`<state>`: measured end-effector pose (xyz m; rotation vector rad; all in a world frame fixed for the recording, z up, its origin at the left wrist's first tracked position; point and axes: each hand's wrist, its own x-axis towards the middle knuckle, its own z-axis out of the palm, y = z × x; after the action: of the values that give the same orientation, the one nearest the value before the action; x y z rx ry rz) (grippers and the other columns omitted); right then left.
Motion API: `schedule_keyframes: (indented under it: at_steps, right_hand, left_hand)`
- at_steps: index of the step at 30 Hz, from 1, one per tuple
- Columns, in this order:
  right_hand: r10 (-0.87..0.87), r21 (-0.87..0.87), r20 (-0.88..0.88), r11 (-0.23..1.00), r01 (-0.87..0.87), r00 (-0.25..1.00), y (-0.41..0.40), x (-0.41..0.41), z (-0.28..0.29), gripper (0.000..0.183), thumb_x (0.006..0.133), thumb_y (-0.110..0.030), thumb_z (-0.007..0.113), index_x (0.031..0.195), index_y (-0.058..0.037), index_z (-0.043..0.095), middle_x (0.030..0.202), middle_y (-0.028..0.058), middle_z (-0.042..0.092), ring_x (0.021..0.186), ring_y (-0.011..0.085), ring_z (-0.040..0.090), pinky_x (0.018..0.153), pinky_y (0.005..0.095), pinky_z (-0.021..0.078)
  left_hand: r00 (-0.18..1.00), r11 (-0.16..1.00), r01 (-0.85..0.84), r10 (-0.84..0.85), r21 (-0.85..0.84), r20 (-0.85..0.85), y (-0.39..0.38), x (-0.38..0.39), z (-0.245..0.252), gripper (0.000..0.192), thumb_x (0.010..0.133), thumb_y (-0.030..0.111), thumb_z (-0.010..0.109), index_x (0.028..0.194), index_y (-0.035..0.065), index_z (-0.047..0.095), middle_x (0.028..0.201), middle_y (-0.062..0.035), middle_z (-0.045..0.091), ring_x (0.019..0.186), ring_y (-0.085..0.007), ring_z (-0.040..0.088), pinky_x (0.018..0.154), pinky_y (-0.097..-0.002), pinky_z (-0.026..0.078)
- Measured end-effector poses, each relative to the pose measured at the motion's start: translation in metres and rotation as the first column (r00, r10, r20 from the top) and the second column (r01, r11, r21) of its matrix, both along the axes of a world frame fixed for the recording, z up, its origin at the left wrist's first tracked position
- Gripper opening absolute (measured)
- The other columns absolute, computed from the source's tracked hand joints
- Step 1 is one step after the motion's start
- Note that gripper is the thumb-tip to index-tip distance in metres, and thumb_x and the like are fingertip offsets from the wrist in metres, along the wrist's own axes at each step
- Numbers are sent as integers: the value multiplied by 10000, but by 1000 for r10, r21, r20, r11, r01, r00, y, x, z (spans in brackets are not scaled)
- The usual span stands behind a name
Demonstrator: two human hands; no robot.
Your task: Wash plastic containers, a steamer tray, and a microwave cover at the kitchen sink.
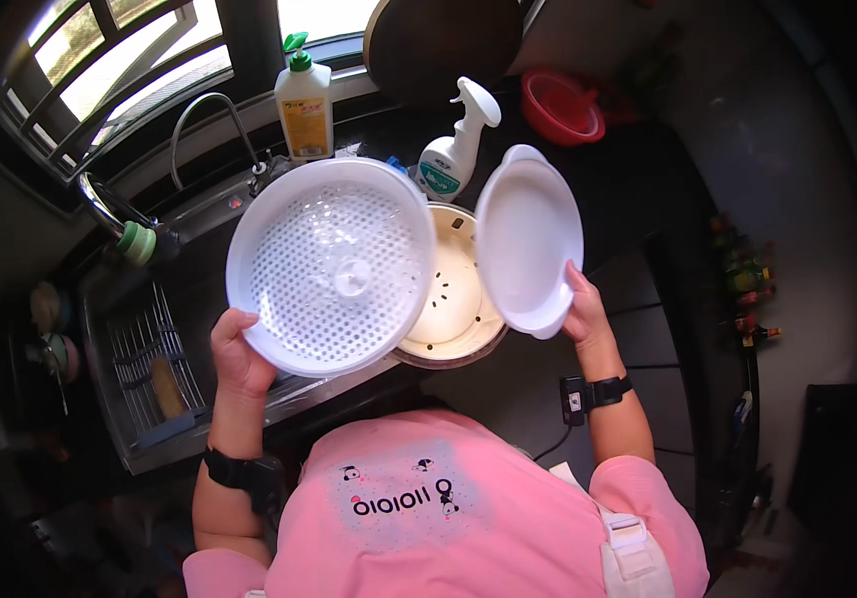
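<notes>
My left hand (240, 355) grips the rim of a round translucent plastic steamer tray (301, 284) with a perforated base and a raised centre. The tray is lifted over the edge of the sink. In my right hand (585, 306) is a white plastic basin (532, 239) with two tab handles, tilted on its side, my thumb over its rim. Between and below them sits a round cream-coloured vessel (447, 314) with slots in its floor, partly hidden by the tray and the basin.
A pump bottle (303, 112) and a white spray bottle (449, 161) stand behind. A red plastic basket (561, 108) is at the back right. Left lies a steel sink (118, 418) with a wire rack (146, 351), a faucet (103, 205) and a thin curved spout (208, 101).
</notes>
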<state>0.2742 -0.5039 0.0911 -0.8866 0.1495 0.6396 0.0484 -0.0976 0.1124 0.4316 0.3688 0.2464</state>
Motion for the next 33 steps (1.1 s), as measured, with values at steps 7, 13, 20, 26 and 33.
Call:
schedule_keyframes:
  at_steps: [7, 13, 20, 26, 33]
  right_hand:
    - [-109, 94, 90, 991, 101, 990, 0, -3, 48, 429, 980, -216, 377, 1321, 46, 376, 1314, 181, 479, 1202, 313, 479, 1044, 424, 365]
    - [62, -369, 246, 929, 35, 967, 62, -19, 31, 355, 921, -165, 494, 1169, 87, 510, 1089, 141, 608, 1013, 196, 581, 901, 315, 452]
    - [354, -514, 325, 845, -150, 877, 71, -16, 35, 643, 903, -358, 490, 1403, -15, 276, 1367, 135, 398, 1271, 236, 360, 1062, 454, 249]
    - [286, -334, 35, 906, -259, 958, 48, 8, -24, 736, 918, -621, 289, 1418, -81, 298, 1441, 112, 344, 1334, 263, 302, 1050, 501, 270]
    - [103, -121, -87, 986, -113, 991, 69, -9, -74, 565, 958, -451, 368, 1322, -21, 411, 1333, 150, 471, 1183, 293, 492, 978, 416, 442]
  left_hand:
    - [991, 807, 112, -49, 579, -124, -74, 73, -4, 692, 702, 51, 493, 1369, 8, 312, 1263, -137, 437, 1180, -242, 446, 1019, -327, 345]
    - [957, -251, 265, 185, 931, -223, -78, 81, -26, 580, 817, 179, 501, 1351, -15, 383, 1368, -191, 325, 1278, -243, 322, 1064, -335, 260]
    - [958, 836, 284, -235, 470, -162, -76, 74, -24, 813, 870, 579, 491, 1481, 172, 139, 1475, -107, 241, 1355, -260, 235, 1078, -463, 199]
    - [923, 785, 382, -300, 488, -240, -74, 86, -4, 1051, 659, 364, 736, 1470, 141, 106, 1419, -174, 297, 1337, -304, 255, 1097, -429, 158]
    - [901, 801, 428, -343, 418, -264, -70, 79, -23, 1062, 565, 103, 651, 1462, 149, 84, 1348, -171, 343, 1259, -326, 347, 1011, -457, 327]
